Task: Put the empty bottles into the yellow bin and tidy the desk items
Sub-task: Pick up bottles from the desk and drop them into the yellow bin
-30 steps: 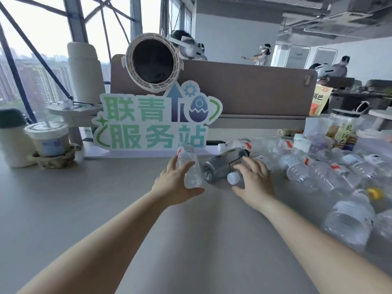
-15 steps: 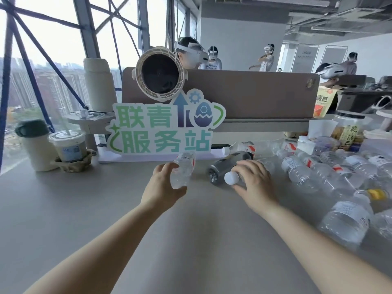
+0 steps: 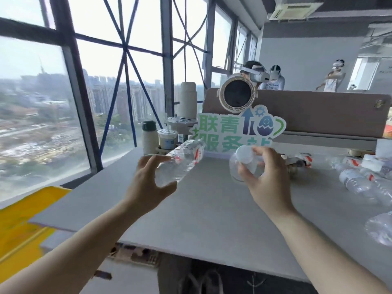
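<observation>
My left hand (image 3: 148, 183) grips a clear empty bottle (image 3: 182, 160) with a red and white label, lifted off the grey desk (image 3: 201, 209) and tilted up to the right. A second clear bottle (image 3: 244, 164) with a white cap facing me is held above the desk by my right hand (image 3: 267, 177). The yellow bin (image 3: 23, 225) shows at the lower left, beside and below the desk's left edge. More empty bottles (image 3: 360, 183) lie on the desk at the right.
A green and white sign (image 3: 237, 132) stands at the back of the desk before a brown partition (image 3: 318, 115). A thermos (image 3: 149, 140), a lidded cup (image 3: 167, 140) and a round fan (image 3: 237, 95) stand at the back left. Large windows run along the left.
Both hands have lifted their bottles off the desk. The view has swung left, bringing the yellow bin and the windows into sight.
</observation>
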Available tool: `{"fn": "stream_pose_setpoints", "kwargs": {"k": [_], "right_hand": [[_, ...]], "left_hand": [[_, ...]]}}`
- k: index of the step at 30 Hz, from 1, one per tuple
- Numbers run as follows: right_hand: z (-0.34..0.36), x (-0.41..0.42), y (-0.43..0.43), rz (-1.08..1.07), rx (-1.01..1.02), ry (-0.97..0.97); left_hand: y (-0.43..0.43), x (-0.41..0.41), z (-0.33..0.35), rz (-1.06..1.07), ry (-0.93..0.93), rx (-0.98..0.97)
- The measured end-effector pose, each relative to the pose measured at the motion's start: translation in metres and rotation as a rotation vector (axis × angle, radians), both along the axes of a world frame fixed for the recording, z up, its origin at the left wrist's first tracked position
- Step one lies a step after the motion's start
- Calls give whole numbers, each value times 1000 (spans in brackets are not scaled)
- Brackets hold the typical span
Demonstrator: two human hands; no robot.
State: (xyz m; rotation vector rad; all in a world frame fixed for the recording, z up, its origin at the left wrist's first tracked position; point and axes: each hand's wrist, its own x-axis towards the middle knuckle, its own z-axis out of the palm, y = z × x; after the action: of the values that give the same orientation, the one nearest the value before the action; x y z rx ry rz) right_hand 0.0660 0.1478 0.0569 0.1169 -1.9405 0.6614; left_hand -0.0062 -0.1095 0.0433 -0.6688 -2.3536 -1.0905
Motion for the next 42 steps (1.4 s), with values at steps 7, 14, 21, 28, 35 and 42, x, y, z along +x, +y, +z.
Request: {"fn": "stream_pose_setpoints", "kwargs": {"k": [7, 14, 21, 28, 35, 42], "right_hand": [[5, 16, -136, 274, -119, -43], [15, -1, -272, 536, -167, 28], [11, -75, -403, 760, -329, 72], [-2, -169, -503, 879, -374, 82], [1, -220, -543, 878, -370, 98], [19, -272, -573, 818, -378, 120]], "left_hand": [[-148, 66, 15, 144, 65, 1], [-287, 98, 18, 306, 132, 36], [-404, 60, -11, 458, 128, 185], [-477, -8, -28, 542, 147, 154], [-511, -63, -28, 572, 170, 105], [-535, -118, -13, 549, 195, 110]]}}
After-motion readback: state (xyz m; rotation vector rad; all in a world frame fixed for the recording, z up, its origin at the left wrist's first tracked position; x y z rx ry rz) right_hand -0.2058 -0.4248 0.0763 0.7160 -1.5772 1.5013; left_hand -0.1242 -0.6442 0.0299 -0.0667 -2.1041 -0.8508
